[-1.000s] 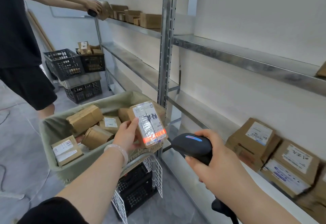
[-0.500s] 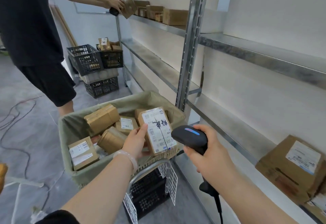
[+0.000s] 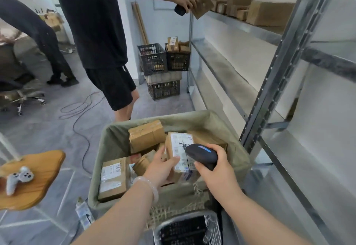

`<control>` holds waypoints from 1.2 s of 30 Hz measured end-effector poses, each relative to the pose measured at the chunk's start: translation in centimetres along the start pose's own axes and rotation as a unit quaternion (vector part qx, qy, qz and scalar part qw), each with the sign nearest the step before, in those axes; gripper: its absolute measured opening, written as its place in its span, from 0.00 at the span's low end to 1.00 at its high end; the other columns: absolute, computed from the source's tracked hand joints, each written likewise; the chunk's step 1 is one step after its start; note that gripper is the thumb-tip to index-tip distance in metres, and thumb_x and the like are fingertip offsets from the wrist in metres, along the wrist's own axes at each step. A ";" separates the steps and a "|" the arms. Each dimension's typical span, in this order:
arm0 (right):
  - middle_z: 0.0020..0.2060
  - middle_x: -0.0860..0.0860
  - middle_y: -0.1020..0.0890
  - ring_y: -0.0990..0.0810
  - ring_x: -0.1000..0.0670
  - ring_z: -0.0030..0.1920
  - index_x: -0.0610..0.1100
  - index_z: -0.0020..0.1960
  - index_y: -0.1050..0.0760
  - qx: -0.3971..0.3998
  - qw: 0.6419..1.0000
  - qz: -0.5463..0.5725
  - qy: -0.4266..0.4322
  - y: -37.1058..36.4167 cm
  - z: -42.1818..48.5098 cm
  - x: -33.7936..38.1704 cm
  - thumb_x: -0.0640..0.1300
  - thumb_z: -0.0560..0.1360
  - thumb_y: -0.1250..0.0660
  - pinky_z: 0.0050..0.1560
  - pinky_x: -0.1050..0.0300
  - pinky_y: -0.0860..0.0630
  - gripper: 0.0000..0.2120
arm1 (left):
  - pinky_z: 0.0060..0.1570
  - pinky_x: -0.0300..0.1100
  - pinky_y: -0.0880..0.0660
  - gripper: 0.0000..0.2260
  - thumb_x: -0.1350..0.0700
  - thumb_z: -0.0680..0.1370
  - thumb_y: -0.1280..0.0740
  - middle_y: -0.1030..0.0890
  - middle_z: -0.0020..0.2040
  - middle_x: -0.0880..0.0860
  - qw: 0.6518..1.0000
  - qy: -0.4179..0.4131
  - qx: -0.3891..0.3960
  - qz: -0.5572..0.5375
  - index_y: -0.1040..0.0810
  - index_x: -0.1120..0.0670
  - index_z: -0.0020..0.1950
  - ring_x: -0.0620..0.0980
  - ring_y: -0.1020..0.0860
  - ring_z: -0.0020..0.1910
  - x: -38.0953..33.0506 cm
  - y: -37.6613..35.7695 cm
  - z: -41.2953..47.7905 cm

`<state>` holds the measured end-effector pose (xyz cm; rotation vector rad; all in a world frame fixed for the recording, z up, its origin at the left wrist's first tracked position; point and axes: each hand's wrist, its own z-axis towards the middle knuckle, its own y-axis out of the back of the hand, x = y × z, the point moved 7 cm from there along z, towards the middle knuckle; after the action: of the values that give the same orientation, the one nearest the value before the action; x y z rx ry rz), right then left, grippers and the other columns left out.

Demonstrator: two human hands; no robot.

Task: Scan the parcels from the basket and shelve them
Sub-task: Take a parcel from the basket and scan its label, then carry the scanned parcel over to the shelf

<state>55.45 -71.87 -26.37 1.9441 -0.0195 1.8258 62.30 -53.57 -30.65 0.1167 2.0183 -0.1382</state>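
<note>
A basket lined with green cloth (image 3: pixel 115 134) stands in front of me with several brown cardboard parcels in it. My left hand (image 3: pixel 160 164) grips a small parcel with a white label (image 3: pixel 178 148), held low over the basket's right side. My right hand (image 3: pixel 213 169) grips a black handheld scanner (image 3: pixel 202 154), whose head sits right in front of that label. Another labelled parcel (image 3: pixel 113 177) lies at the basket's left. The metal shelving (image 3: pixel 237 82) runs along my right.
A person in black stands just beyond the basket, holding a parcel (image 3: pixel 202 5) and a scanner up at the top shelf, where several boxes (image 3: pixel 267 13) sit. Stacked black crates (image 3: pixel 163 71) stand by the wall. A cable (image 3: pixel 81 113) lies on the floor. A wooden stool (image 3: pixel 32 179) is at my left.
My view has swung left and down, so the shelved boxes on the right are out of sight. My left hand has lowered the labelled parcel toward the basket, and the scanner has closed in on it.
</note>
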 end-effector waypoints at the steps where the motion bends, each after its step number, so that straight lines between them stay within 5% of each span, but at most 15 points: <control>1: 0.54 0.61 0.20 0.21 0.68 0.49 0.63 0.61 0.32 0.011 1.000 -0.001 0.001 -0.3 1.2 -0.1 0.44 0.72 0.24 0.43 0.76 0.27 0.26 | 0.63 0.57 0.24 0.32 0.54 0.79 0.29 0.19 0.61 0.49 1.000 -0.007 -0.007 -0.001 0.39 0.46 0.79 0.53 0.18 0.57 -0.1 0.0 0.8; 6: 0.54 0.61 0.21 0.23 0.70 0.49 0.60 0.64 0.33 0.032 0.999 0.005 0.009 -1.9 6.0 0.2 0.43 0.73 0.25 0.45 0.76 0.28 0.27 | 0.52 0.50 0.18 0.26 0.56 0.78 0.28 0.17 0.61 0.50 0.997 -0.029 -0.064 -0.032 0.32 0.44 0.73 0.50 0.16 0.53 -1.5 1.3 4.7; 8: 0.54 0.63 0.21 0.21 0.67 0.49 0.66 0.62 0.33 0.025 1.000 0.009 0.014 -1.9 6.6 0.1 0.45 0.72 0.25 0.46 0.73 0.26 0.27 | 0.61 0.51 0.22 0.30 0.50 0.76 0.28 0.23 0.69 0.50 0.987 -0.060 -0.094 0.114 0.35 0.42 0.76 0.50 0.20 0.61 -2.2 2.4 5.8; 11: 0.52 0.65 0.20 0.16 0.57 0.48 0.71 0.59 0.33 0.008 1.000 0.013 0.006 -1.2 6.3 -1.0 0.46 0.72 0.25 0.54 0.55 0.19 0.28 | 0.71 0.54 0.32 0.35 0.46 0.76 0.28 0.32 0.76 0.50 0.950 -0.071 -0.120 0.280 0.40 0.44 0.80 0.54 0.30 0.72 -1.9 3.1 6.8; 15: 0.51 0.71 0.22 0.15 0.52 0.48 0.70 0.59 0.33 -0.064 0.998 0.005 0.001 1.4 4.7 -1.6 0.44 0.71 0.24 0.54 0.47 0.19 0.29 | 0.74 0.47 0.38 0.35 0.44 0.76 0.29 0.32 0.76 0.50 0.923 -0.135 -0.031 0.358 0.40 0.45 0.80 0.51 0.34 0.75 -1.7 -1.1 7.3; 19: 0.54 0.70 0.23 0.20 0.60 0.55 0.70 0.60 0.32 -0.173 0.985 0.007 0.010 5.2 1.2 -1.5 0.43 0.71 0.23 0.56 0.61 0.23 0.29 | 0.75 0.49 0.39 0.34 0.42 0.76 0.31 0.31 0.75 0.48 0.866 -0.242 0.057 0.435 0.39 0.47 0.80 0.49 0.35 0.74 -3.0 -7.6 5.6; 23: 0.52 0.74 0.23 0.20 0.65 0.50 0.73 0.57 0.33 -0.287 0.958 -0.002 -0.027 9.0 -5.4 -2.3 0.42 0.72 0.24 0.48 0.73 0.26 0.31 | 0.74 0.48 0.39 0.33 0.40 0.77 0.34 0.32 0.76 0.50 0.790 -0.343 0.167 0.480 0.39 0.49 0.80 0.52 0.34 0.74 -3.4 -14.3 0.9; 29: 0.52 0.63 0.19 0.17 0.49 0.46 0.67 0.59 0.31 -0.452 0.889 -0.006 -0.077 15.0 -17.7 -2.7 0.40 0.73 0.26 0.51 0.46 0.19 0.28 | 0.73 0.47 0.37 0.33 0.41 0.77 0.33 0.33 0.77 0.50 0.731 -0.399 0.321 0.451 0.41 0.45 0.80 0.52 0.36 0.75 -0.7 -23.4 -9.1; 33: 0.57 0.57 0.20 0.17 0.46 0.51 0.62 0.63 0.31 -0.531 0.844 -0.023 -0.078 19.0 -26.0 -2.1 0.40 0.73 0.26 0.54 0.48 0.20 0.26 | 0.73 0.43 0.39 0.32 0.42 0.79 0.34 0.33 0.77 0.50 0.683 -0.421 0.413 0.431 0.41 0.46 0.80 0.50 0.37 0.76 1.9 -28.5 -16.8; 36: 0.57 0.60 0.20 0.17 0.51 0.50 0.68 0.61 0.32 -0.577 0.810 -0.029 -0.100 21.7 -32.1 -2.7 0.43 0.74 0.26 0.47 0.60 0.20 0.27 | 0.73 0.44 0.39 0.31 0.43 0.80 0.35 0.35 0.77 0.49 0.643 -0.429 0.471 0.426 0.41 0.45 0.80 0.51 0.37 0.76 3.9 -31.5 -22.6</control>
<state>17.96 -80.96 -21.82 1.1616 -0.9050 1.0522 35.99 -81.21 -22.88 1.3688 0.5975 -0.5137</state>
